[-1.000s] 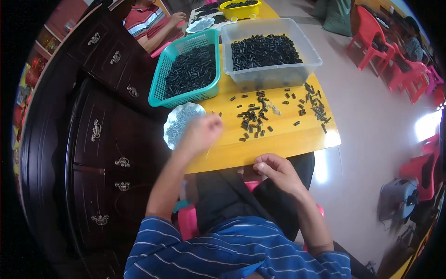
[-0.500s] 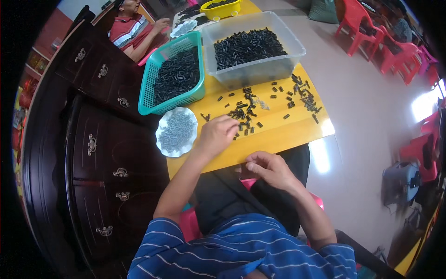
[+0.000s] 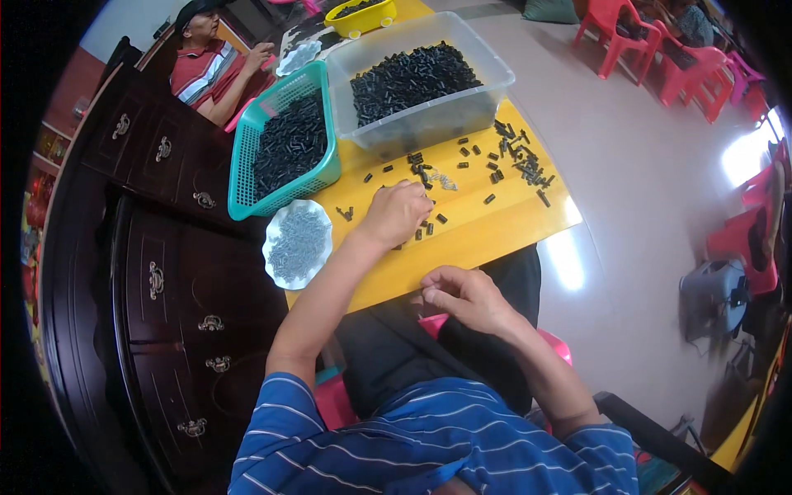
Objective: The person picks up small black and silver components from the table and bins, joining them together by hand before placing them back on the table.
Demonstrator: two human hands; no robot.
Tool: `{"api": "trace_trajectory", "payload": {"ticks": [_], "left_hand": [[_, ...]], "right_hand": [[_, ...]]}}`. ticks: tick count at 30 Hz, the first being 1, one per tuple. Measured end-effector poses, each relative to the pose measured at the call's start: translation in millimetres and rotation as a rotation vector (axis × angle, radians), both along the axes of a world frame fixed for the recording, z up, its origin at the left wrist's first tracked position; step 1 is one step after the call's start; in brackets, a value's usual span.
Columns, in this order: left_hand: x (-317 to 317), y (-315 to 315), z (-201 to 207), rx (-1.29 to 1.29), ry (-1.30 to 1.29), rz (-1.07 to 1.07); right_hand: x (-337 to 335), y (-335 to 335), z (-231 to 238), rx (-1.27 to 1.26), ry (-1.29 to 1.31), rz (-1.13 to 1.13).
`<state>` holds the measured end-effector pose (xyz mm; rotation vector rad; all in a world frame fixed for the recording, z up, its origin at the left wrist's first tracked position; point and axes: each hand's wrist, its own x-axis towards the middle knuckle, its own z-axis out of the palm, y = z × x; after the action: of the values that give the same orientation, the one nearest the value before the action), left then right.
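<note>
On the yellow tabletop [image 3: 462,216], my left hand [image 3: 399,213] reaches down over a scatter of small black tubular pieces [image 3: 424,228]. Its fingers are curled together and cover what lies under them. Nearer to me, at the table's front edge, my right hand [image 3: 472,299] has its thumb and fingers pinched together; whatever is between them is too small to make out. Left of my left forearm stands a white scalloped dish [image 3: 270,252] full of small silvery metal pieces [image 3: 299,239]. More black pieces [image 3: 524,157] lie loose toward the right edge.
A green basket [image 3: 332,161] and a clear plastic bin [image 3: 429,115], both filled with black pieces, stand at the back. Farther off is a yellow tub [image 3: 363,20]. Dark drawers [image 3: 165,280] line the left. Another person [image 3: 206,70] sits at far left. Red chairs [image 3: 623,41] stand far right.
My left hand has moved farther over the black pieces and now covers more of them. My right hand keeps its pinch at the table edge. The whole view has shifted slightly.
</note>
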<state>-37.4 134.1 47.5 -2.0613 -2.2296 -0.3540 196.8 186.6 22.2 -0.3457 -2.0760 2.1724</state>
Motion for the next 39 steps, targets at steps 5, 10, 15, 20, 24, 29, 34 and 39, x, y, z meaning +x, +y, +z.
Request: {"api": "trace_trajectory", "payload": {"ticks": [5,10,15,20,24,29,34,39], "left_hand": [[-4.5,6.5,0.1,0.032,0.074,-0.071],[-0.8,-0.1,27.4,0.171,-0.156,-0.026],[4.3,-52.9,46.1,0.390,-0.490,0.173],[21.5,-105.1,26.4,0.463,-0.745,0.417],[34.9,-128.9,12.5,0.467,-0.829,0.464],[35.8,-149.8,-11.0,0.488,-1.059,0.461],[46.0,-143.8,-14.6,0.403,-0.979,0.433],[41.5,-151.7,-11.2,0.482,-1.035,0.453]], "right_hand": [[-1.0,-1.7,-1.1,0.007,0.004,0.017],[0.1,0.4,0.8,-0.040,-0.040,0.009],[0.7,2.7,18.7,0.005,-0.058,0.014],[-0.7,1.2,28.1,0.253,-0.083,-0.067],[-8.3,-1.7,13.4,0.509,0.053,-0.219],[-38.8,-26.0,31.4,0.862,0.111,-0.181],[-83.6,-29.6,6.9,1.119,0.093,-0.162],[-102.5,-34.4,-10.3,1.264,-0.006,-0.105]]}}
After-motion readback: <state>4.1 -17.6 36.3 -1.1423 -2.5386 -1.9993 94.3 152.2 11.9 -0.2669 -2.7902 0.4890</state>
